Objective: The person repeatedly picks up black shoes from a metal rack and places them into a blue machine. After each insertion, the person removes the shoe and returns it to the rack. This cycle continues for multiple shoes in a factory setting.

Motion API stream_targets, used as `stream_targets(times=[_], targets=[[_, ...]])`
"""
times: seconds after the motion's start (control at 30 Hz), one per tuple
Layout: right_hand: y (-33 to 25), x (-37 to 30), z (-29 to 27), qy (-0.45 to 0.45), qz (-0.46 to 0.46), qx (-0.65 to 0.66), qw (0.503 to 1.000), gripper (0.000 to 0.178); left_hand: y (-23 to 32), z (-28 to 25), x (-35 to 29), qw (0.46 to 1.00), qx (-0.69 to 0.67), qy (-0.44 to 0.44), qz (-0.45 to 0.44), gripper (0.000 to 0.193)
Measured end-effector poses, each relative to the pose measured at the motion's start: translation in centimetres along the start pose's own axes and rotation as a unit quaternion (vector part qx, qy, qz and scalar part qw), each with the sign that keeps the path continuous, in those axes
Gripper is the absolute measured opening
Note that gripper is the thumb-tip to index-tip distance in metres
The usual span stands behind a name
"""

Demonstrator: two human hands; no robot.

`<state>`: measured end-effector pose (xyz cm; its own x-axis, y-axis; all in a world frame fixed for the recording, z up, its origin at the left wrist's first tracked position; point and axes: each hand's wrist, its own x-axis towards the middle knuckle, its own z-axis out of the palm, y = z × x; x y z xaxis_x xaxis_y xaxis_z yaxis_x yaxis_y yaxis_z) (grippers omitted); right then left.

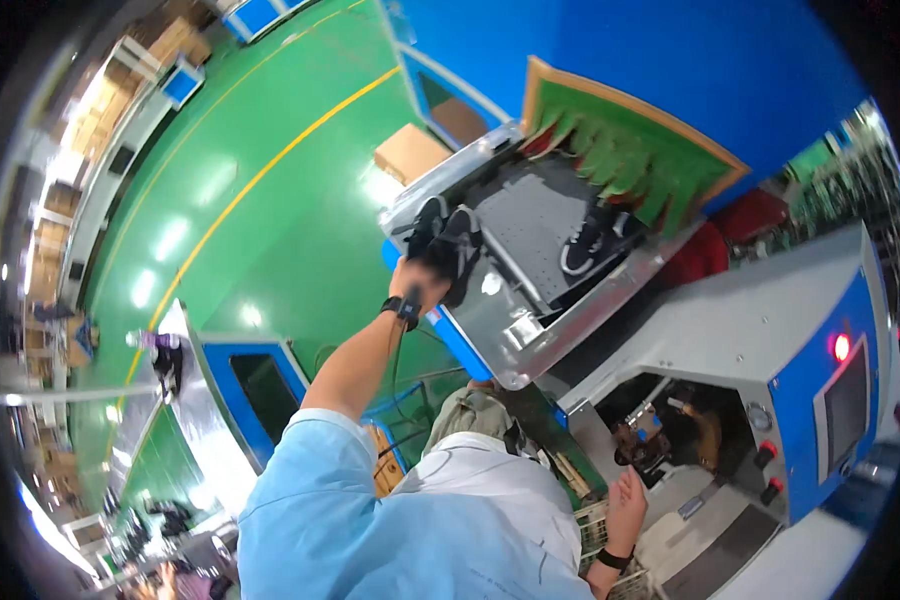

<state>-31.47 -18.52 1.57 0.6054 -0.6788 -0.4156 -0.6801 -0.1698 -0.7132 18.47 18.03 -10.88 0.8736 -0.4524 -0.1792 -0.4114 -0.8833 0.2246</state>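
Observation:
My left hand (422, 282) reaches forward to the near-left corner of a metal-framed conveyor bed (540, 215). Its fingers are closed round the heel end of black sneakers; one sneaker (460, 240) with light side stripes lies beside another black sneaker (428, 220). Blur hides how the fingers sit and whether both are gripped. On the right side of the bed rests a further black sneaker (582, 248) with a pale sole, next to dark footwear partly in shadow. Low at my right side, my right hand (626, 500) is held near a machine, fingers loosely apart, with nothing visible in it.
Green strips (620, 150) hang over an opening in the blue housing behind the bed. To the right stands a grey-and-blue machine (710, 340) with a lit red lamp (841, 347) and a dark cavity. A cardboard box (410, 153) is beyond the bed's left side.

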Motion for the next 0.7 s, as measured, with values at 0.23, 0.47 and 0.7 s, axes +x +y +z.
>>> stream_targets(times=[0.23,0.47,0.7], targets=[[-4.6,3.3,3.3,-0.127,-0.069,-0.117,0.983,0.051,-3.4,-4.2,-14.7,0.991,-0.055,0.051,-0.110,0.044],[-5.8,4.1,4.7,-0.291,-0.163,-0.209,0.919,0.056,-13.3,-9.6,-45.1,0.945,0.036,0.097,-0.312,0.046],[-5.4,4.0,4.6,-0.352,-0.179,-0.254,0.883,0.051,-21.2,-14.9,-60.4,0.481,0.391,0.365,-0.695,0.034]])
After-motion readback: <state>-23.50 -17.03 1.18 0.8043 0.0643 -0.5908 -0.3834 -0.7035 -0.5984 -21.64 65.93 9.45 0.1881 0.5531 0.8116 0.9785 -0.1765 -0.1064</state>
